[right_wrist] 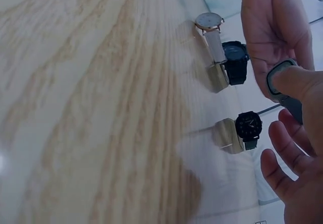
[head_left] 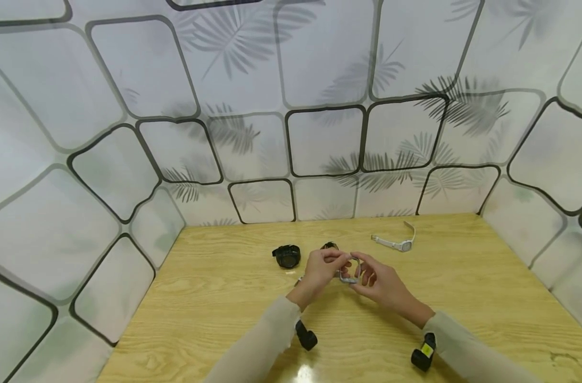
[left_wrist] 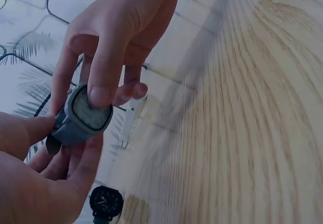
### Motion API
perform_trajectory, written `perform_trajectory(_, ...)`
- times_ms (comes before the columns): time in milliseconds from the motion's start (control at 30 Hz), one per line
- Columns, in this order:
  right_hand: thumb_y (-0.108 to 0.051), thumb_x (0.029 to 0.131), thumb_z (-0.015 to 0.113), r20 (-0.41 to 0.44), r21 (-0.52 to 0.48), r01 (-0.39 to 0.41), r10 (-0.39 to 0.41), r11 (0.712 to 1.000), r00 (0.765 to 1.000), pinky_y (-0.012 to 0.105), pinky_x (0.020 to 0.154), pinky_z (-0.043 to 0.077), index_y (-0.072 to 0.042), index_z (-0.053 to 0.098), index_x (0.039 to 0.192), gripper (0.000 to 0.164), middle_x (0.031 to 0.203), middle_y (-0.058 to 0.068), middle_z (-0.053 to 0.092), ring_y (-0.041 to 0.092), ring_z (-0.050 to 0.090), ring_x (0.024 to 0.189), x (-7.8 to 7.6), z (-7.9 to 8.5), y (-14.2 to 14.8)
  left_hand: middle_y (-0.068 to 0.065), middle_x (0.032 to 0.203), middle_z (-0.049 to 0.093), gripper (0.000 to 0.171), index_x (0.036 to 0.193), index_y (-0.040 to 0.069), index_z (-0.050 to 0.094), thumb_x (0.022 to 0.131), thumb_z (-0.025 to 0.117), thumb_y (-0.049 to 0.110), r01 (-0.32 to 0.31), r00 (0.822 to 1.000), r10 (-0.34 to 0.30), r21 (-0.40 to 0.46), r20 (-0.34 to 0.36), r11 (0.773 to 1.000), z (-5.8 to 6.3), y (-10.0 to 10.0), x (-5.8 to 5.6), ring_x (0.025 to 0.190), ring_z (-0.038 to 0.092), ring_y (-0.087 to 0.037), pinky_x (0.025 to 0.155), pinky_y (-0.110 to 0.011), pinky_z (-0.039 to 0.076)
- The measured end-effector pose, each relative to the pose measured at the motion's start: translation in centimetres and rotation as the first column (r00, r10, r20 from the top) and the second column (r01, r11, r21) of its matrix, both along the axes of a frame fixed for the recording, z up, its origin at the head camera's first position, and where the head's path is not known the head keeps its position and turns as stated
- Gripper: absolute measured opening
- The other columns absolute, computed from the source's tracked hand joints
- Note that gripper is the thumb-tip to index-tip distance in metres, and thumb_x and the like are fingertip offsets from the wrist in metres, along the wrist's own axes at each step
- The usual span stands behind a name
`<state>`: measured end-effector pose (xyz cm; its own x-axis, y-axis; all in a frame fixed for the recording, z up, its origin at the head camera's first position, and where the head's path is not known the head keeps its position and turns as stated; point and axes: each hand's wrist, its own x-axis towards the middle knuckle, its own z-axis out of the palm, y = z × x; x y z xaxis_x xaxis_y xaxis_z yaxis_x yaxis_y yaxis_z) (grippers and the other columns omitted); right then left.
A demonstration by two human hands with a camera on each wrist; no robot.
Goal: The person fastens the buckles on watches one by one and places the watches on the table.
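Both hands hold a grey-framed wristwatch (head_left: 349, 280) with a pale dial, raised above the wooden table (head_left: 214, 308). My left hand (head_left: 321, 268) pinches its strap between thumb and fingers. On the other side, my right hand (head_left: 381, 283) grips the case. In the left wrist view the right thumb (left_wrist: 102, 90) lies across the watch's dial (left_wrist: 88, 114), covering part of it. The right wrist view shows the same watch (right_wrist: 275, 72) between both hands, mostly hidden by that thumb.
Beyond the hands lie a chunky black watch (head_left: 287, 257), a dark watch (head_left: 329, 246) partly behind the left hand, and a white watch (head_left: 405, 246) at the right. A rose-gold watch with pale strap (right_wrist: 209, 20) lies near the left hand. Patterned curtain (head_left: 324, 138) surrounds the table.
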<state>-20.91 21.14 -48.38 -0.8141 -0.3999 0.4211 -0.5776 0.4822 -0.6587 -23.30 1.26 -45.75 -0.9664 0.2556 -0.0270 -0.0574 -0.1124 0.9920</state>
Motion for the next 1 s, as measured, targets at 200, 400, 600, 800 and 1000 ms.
perform_trajectory(200,-0.009,0.090,0.081,0.072,-0.019,-0.064,0.065,0.998,0.995,0.027,0.061,0.055,-0.004,0.048,0.150,0.068,0.096,-0.006,0.064,0.007,0.063,0.073,-0.4,0.3,0.8,-0.018,0.116,0.072,0.027,0.127,0.006,0.069,0.101,0.069,0.014,0.192,0.971,-0.209,-0.143,-0.116,0.971,-0.5,-1.8,-0.4,0.095,0.071,-0.031,0.081,-0.048,0.061)
perform_trajectory(400,-0.015,0.094,0.078,0.177,-0.050,-0.101,0.109,0.994,0.978,0.028,0.065,0.055,-0.004,0.046,0.152,0.067,0.100,-0.001,0.064,0.011,0.065,0.078,-0.9,1.0,1.8,-0.009,0.137,0.065,0.057,0.143,0.016,0.060,0.091,0.079,0.005,0.310,0.901,-0.381,-0.309,-0.206,0.899,-0.3,-3.0,-0.5,0.105,0.070,-0.022,0.084,-0.037,0.061)
perform_trajectory(600,-0.016,0.095,0.077,0.229,-0.061,-0.145,0.155,0.988,0.961,0.030,0.066,0.057,-0.005,0.045,0.153,0.068,0.112,0.010,0.061,0.013,0.065,0.081,-1.0,1.0,2.0,-0.007,0.133,0.065,0.055,0.138,0.015,0.063,0.088,0.081,0.004,0.240,0.890,-0.361,-0.388,-0.278,0.890,-0.5,-3.0,-0.2,0.103,0.069,-0.022,0.080,-0.027,0.059)
perform_trajectory(800,-0.015,0.094,0.078,0.219,-0.078,-0.141,0.155,0.987,0.963,0.031,0.066,0.058,-0.006,0.046,0.152,0.067,0.137,0.021,0.046,0.018,0.063,0.088,-0.7,1.0,1.8,-0.004,0.131,0.067,0.054,0.139,0.016,0.062,0.089,0.081,0.007,0.224,0.889,-0.349,-0.381,-0.298,0.897,-1.2,-3.0,0.1,0.104,0.069,-0.023,0.081,-0.027,0.059)
perform_trajectory(1000,-0.014,0.093,0.078,0.176,-0.081,-0.135,0.147,0.988,0.973,0.031,0.066,0.058,-0.005,0.047,0.151,0.066,0.141,0.019,0.049,0.017,0.064,0.089,-0.3,1.2,1.7,-0.003,0.129,0.066,0.053,0.140,0.016,0.062,0.090,0.080,0.011,0.204,0.883,-0.352,-0.420,-0.311,0.884,-1.2,-3.1,0.2,0.101,0.069,-0.015,0.080,-0.026,0.059)
